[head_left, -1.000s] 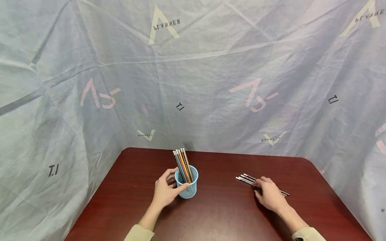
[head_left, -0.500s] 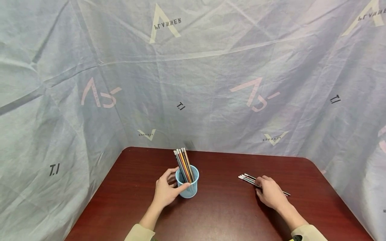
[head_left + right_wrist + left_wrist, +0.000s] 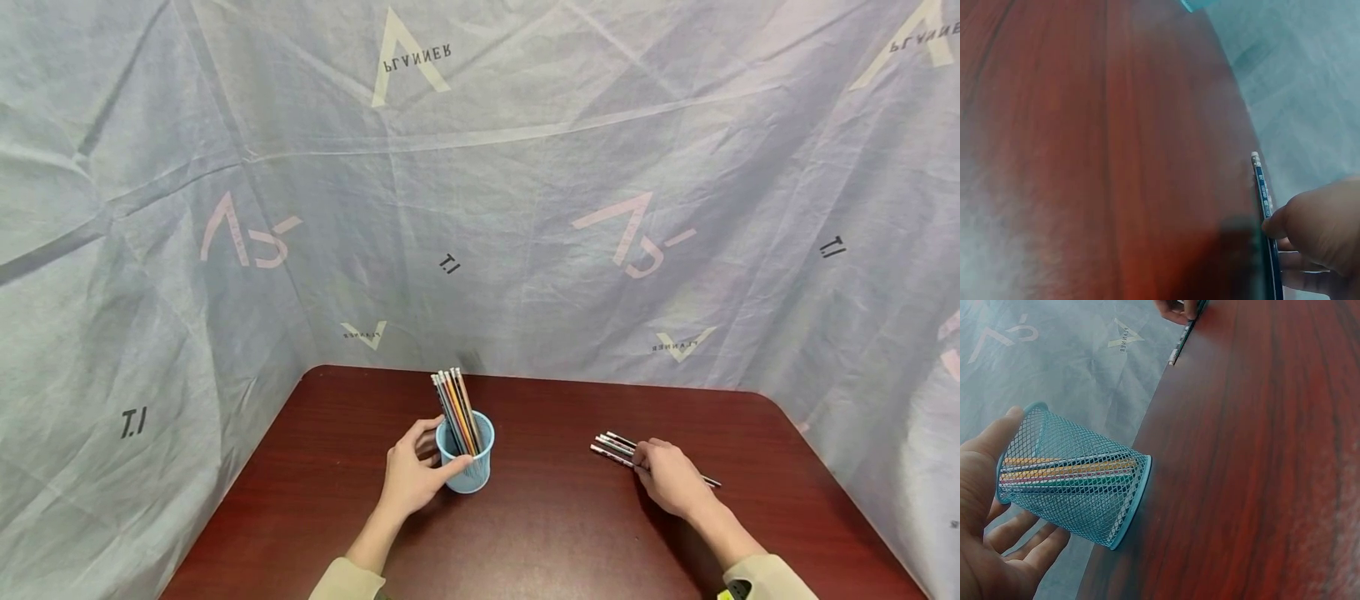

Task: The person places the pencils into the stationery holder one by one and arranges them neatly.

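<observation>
Dark red wooden surface [image 3: 540, 533], enclosed on three sides by a pale printed cloth backdrop [image 3: 525, 208]. A blue mesh cup [image 3: 467, 457] is stood upright left of centre, with a bundle of coloured pencils [image 3: 454, 406] leaned inside it, eraser ends up. The cup is cupped by the left hand [image 3: 411, 477]: thumb laid against one wall, fingers curved round the other, as shown by the left wrist view [image 3: 988, 506], so the light cup is judged to be steadied against tipping. To the right, well apart from the cup, a few loose pencils [image 3: 617, 447] are laid flat and roughly parallel on the surface, eraser ends pointed toward the cup. The right hand [image 3: 670, 480] is set down over their near ends; in the right wrist view a fingertip [image 3: 1277, 226] is seen pressed on a dark blue pencil [image 3: 1262, 190], seemingly to single it out. A full pinch cannot be confirmed; fingers are curled over the pencils.
</observation>
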Tool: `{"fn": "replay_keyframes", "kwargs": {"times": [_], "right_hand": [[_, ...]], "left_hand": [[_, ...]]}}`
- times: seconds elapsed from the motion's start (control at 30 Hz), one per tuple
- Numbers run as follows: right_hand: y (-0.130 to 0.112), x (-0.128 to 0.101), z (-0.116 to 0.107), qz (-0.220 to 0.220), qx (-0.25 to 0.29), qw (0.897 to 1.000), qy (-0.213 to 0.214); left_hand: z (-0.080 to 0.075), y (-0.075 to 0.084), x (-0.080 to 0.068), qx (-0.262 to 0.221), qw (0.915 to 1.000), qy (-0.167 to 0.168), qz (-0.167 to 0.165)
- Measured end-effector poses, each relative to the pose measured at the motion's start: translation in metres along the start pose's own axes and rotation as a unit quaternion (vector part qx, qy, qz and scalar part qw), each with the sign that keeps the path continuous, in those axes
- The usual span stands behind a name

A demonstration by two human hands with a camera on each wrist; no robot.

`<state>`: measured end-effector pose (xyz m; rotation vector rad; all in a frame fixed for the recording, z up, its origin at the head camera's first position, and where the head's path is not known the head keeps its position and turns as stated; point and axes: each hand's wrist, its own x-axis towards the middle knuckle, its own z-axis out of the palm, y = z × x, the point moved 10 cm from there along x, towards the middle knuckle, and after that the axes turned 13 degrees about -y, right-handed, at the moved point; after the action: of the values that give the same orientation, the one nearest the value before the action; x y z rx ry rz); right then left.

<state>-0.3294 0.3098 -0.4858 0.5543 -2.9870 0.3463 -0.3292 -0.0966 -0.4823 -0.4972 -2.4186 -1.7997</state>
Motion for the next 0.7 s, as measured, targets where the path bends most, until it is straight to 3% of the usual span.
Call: {"fn": "replay_keyframes", "kwargs": {"times": [0.2, 0.43, 0.7], "right_hand": [[-0.008, 0.007, -0.023, -0.018, 0.002, 0.999, 0.031], [-0.029, 0.019, -0.061, -0.073, 0.004, 0.991, 0.108], [-0.053, 0.033, -0.091, -0.071, 0.048, 0.983, 0.162]], "left_hand": [[0.000, 0.000, 0.000, 0.003, 1.0000, 0.001, 0.003], [0.000, -0.001, 0.000, -0.004, 1.0000, -0.004, -0.008], [0.000, -0.001, 0.000, -0.004, 1.0000, -0.004, -0.005]]}}
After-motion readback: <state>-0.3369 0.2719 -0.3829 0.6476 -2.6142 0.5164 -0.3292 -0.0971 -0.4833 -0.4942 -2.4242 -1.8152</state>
